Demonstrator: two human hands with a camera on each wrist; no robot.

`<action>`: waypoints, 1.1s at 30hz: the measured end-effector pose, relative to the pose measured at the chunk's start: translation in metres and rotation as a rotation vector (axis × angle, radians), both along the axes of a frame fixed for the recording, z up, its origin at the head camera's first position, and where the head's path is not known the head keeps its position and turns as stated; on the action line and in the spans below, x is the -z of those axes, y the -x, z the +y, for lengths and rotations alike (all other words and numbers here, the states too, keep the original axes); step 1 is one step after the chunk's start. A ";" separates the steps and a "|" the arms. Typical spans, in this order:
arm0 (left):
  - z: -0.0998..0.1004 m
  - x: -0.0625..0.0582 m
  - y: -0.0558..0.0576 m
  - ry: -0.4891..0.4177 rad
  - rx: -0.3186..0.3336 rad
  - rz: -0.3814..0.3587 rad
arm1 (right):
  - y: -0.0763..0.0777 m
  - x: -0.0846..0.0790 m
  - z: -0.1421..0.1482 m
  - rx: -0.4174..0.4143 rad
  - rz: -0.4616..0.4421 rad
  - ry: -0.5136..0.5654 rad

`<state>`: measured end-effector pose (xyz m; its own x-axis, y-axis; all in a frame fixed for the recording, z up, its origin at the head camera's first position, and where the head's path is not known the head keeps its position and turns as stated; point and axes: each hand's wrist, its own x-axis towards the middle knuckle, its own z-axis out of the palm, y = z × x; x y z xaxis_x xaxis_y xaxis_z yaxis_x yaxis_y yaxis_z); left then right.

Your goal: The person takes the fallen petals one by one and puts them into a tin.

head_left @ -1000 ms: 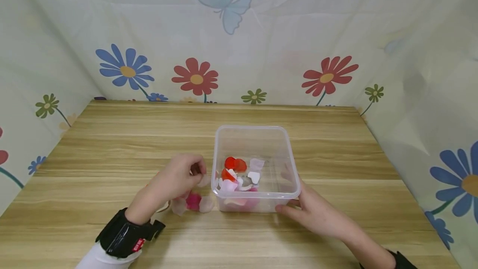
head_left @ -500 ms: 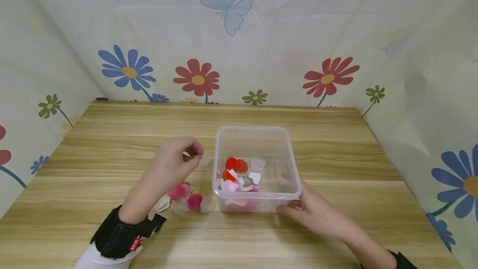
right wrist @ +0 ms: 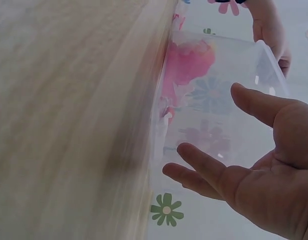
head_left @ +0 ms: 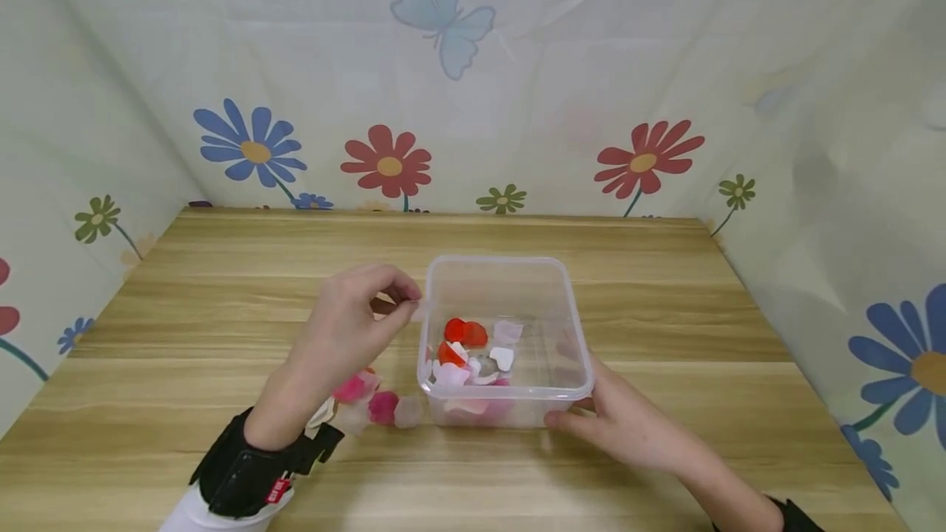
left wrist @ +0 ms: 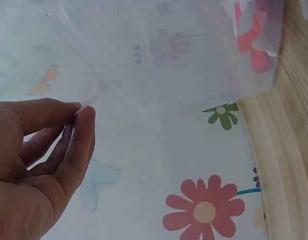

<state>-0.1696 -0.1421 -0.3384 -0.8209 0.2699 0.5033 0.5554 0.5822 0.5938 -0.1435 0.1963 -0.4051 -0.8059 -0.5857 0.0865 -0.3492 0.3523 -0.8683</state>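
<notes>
My left hand (head_left: 353, 314) is raised just left of the clear plastic box (head_left: 502, 392), near its rim. Its thumb and forefinger pinch a thin, pale petal (left wrist: 95, 93), seen best in the left wrist view. At the box's near right corner rests my right hand (head_left: 628, 425). In the right wrist view its thumb and fingers are spread, fairly straight, against the box walls. Red, white and pink petals (head_left: 467, 333) lie in the box, mostly on its left side. On the table, partly behind the left forearm, is a small heap of pink and white petals (head_left: 383, 407).
The wooden table (head_left: 636, 286) carries the box near its middle. A cloth backdrop (head_left: 554, 89) printed with flowers and a butterfly stands behind the table and along both sides. A black band (head_left: 247, 466) is strapped round the left wrist.
The left hand has lifted a pale petal away from beside the heap, then moved up and right toward the box rim. The right hand and box have stayed in place.
</notes>
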 end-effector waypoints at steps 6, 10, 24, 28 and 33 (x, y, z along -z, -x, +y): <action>0.006 -0.005 -0.003 -0.013 0.028 0.027 | 0.001 -0.003 -0.001 -0.011 -0.016 0.022; 0.012 -0.008 -0.004 -0.013 0.065 0.042 | 0.002 -0.004 -0.002 -0.018 -0.009 0.011; 0.032 0.002 0.000 0.000 0.268 0.060 | 0.002 -0.006 -0.001 0.019 0.015 -0.058; 0.034 0.005 0.002 0.015 0.295 0.047 | 0.001 -0.007 -0.002 0.032 0.020 -0.076; 0.035 0.007 0.003 0.034 0.301 0.021 | 0.000 -0.008 -0.001 0.046 0.037 -0.096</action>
